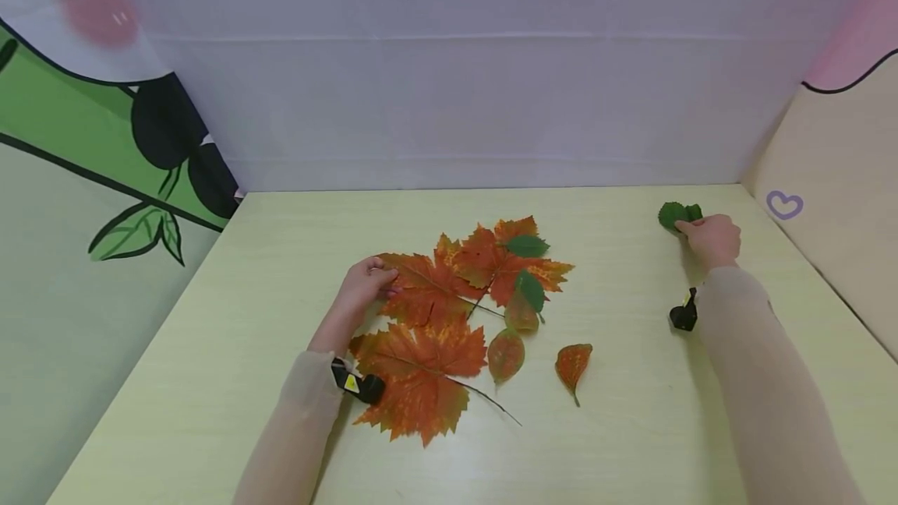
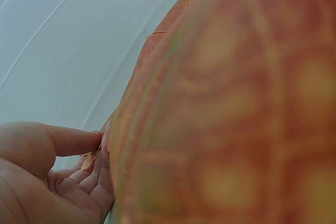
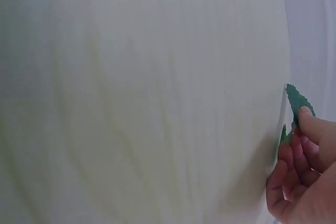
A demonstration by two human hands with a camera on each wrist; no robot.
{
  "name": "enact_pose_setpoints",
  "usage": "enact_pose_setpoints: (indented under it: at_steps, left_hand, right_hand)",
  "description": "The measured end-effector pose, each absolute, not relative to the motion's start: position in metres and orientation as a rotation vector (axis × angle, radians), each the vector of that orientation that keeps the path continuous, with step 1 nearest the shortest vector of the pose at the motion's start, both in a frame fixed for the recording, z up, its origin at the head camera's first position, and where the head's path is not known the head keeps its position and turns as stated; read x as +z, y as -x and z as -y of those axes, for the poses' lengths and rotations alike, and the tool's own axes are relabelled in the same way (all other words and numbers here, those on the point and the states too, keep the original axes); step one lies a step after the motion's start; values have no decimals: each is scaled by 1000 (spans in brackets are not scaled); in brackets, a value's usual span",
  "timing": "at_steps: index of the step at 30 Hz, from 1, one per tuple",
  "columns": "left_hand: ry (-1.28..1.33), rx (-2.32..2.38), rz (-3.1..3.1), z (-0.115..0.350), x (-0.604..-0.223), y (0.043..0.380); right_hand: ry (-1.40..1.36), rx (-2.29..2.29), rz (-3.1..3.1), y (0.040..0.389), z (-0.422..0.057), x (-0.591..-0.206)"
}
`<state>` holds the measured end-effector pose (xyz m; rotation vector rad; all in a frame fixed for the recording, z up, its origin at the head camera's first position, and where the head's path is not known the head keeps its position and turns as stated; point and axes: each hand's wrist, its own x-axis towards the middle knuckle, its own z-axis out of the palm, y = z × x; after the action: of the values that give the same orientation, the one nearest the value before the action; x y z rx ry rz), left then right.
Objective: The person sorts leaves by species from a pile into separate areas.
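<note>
At the far right of the table my right hand (image 1: pixel 712 240) pinches green leaves (image 1: pixel 673 215) between thumb and fingers; in the right wrist view a toothed green leaf (image 3: pixel 299 100) rises from the fingertips. My left hand (image 1: pixel 365 283) pinches the left edge of an orange maple leaf (image 1: pixel 421 287), thumb against fingers. The left wrist view is mostly filled by a blurred orange leaf (image 2: pixel 226 108) close to the camera. Another maple leaf (image 1: pixel 477 259) overlaps the held one on its right. Nearer lies a large maple leaf (image 1: pixel 421 380) with a long stem, partly under my left wrist.
Right of the maple leaves are small green leaves (image 1: pixel 528 246) and reddish-green oval leaves (image 1: pixel 506 355). A single orange-brown leaf (image 1: pixel 573 369) lies apart on the pale table (image 1: pixel 617 443). A pale cloth wall (image 1: pixel 491 100) rises along the back edge.
</note>
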<state>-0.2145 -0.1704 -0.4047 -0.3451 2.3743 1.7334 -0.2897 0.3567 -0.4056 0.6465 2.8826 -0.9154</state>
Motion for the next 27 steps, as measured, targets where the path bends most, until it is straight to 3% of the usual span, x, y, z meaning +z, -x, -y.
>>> enact_pose_setpoints:
  at_steps: [19,27]
  left_hand:
    - [312,1723,-2381,168,-406,215]
    - [310,1740,-2374,171,-407,216]
  right_hand:
    - [-647,-878,-2933,285,-359,-407]
    - [-482,-872,-2971,288,-335,-394]
